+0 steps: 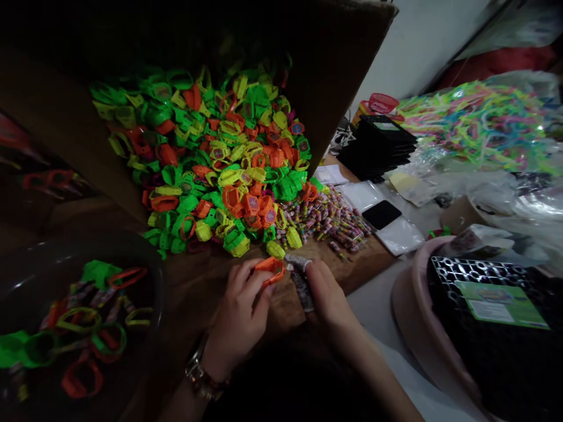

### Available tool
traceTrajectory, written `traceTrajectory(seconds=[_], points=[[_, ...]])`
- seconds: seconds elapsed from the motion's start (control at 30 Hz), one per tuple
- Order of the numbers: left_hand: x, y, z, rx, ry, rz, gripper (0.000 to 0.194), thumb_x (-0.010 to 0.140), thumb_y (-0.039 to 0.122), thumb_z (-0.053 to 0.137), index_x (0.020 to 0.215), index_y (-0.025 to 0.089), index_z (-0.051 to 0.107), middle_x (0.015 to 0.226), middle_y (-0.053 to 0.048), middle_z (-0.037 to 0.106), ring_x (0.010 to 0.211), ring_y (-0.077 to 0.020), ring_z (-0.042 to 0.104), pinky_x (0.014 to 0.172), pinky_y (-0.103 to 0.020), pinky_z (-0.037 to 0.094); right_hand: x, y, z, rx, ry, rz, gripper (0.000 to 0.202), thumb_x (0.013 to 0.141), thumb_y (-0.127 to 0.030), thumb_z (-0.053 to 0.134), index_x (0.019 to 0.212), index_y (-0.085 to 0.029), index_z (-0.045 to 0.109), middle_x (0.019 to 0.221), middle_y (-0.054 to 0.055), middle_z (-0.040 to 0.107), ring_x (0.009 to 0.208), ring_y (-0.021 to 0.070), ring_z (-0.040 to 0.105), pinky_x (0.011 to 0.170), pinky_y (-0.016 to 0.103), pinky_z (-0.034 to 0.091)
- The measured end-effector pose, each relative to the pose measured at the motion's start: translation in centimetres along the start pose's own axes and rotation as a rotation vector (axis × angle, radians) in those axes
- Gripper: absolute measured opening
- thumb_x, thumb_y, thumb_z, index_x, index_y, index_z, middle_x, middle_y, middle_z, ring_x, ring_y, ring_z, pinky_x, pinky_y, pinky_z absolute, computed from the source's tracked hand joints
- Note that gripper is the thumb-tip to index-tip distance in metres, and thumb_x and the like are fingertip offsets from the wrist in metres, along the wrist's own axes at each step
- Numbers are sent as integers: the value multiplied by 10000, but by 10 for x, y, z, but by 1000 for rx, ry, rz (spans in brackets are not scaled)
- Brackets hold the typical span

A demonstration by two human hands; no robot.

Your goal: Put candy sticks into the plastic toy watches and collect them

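My left hand (243, 305), a bracelet and watch at its wrist, pinches an orange plastic toy watch (271, 269) shaped as a closed loop. Just to the right, my right hand (328, 293) is closed on a grey speckled thing (302, 281), whose kind I cannot make out; its tip is close to the toy watch. Beyond both hands lies a large heap of green, yellow and orange toy watches (237, 170), spilling out of a box. Small wrapped candy rolls (328, 217) are piled at the heap's right side, on the wooden tabletop (281, 308).
At left, a dark basin (152, 258) holds several toy watches with candy rolls. A pink tub (407, 287) with black plastic trays (505, 351) stands at right. Behind are a black phone-like slab (382, 214), stacked black trays (378, 146) and bagged colourful strips (479, 126). The cardboard box wall (352, 64) rises behind the heap.
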State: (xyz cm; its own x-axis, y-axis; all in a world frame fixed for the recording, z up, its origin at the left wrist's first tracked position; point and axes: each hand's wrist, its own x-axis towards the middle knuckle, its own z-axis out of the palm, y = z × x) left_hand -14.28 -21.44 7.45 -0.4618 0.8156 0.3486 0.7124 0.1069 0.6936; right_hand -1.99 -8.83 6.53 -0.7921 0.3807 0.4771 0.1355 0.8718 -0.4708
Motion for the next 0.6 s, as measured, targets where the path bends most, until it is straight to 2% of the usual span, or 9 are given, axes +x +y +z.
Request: traceTrajectory(seconds=[0.07, 0.17, 0.33, 0.43, 0.6], points=[[-2, 0, -2, -5, -15, -10, 186, 906, 182, 462, 1024, 238, 595, 1136, -59, 570, 1087, -198, 507, 948, -358, 439, 0, -4, 0, -92, 20, -46, 292, 819, -66, 395, 1079, -154, 495, 822, 81, 545, 741, 207, 473, 638, 299, 423], [-5, -1, -3, -40, -19, -40, 182, 908, 190, 453, 1011, 233, 596, 1115, -57, 587, 1077, -195, 522, 939, -353, 445, 0, -7, -1, -240, -22, -146, 231, 872, -82, 369, 1037, -123, 524, 823, 104, 545, 738, 217, 448, 650, 323, 412], [-13, -7, 1, -144, -72, -142, 155, 900, 232, 470, 979, 219, 602, 1072, -49, 624, 1026, -182, 566, 900, -329, 461, 5, -4, -1, -489, -112, -288, 178, 916, -141, 391, 868, -159, 562, 754, 78, 541, 688, 197, 438, 615, 309, 360], [-22, -13, 5, -199, -97, -234, 159, 888, 263, 478, 958, 203, 608, 1029, -56, 639, 972, -182, 595, 863, -325, 477, 5, -3, 3, -519, -174, -338, 149, 910, -145, 432, 817, -166, 546, 705, 55, 530, 659, 193, 440, 590, 307, 332], [-39, -19, 16, -250, -133, -341, 177, 887, 293, 471, 974, 218, 606, 971, -42, 663, 908, -181, 623, 817, -320, 495, -7, -6, 16, -401, -354, -399, 135, 920, -172, 460, 803, -174, 527, 705, 30, 553, 629, 175, 465, 569, 300, 315]])
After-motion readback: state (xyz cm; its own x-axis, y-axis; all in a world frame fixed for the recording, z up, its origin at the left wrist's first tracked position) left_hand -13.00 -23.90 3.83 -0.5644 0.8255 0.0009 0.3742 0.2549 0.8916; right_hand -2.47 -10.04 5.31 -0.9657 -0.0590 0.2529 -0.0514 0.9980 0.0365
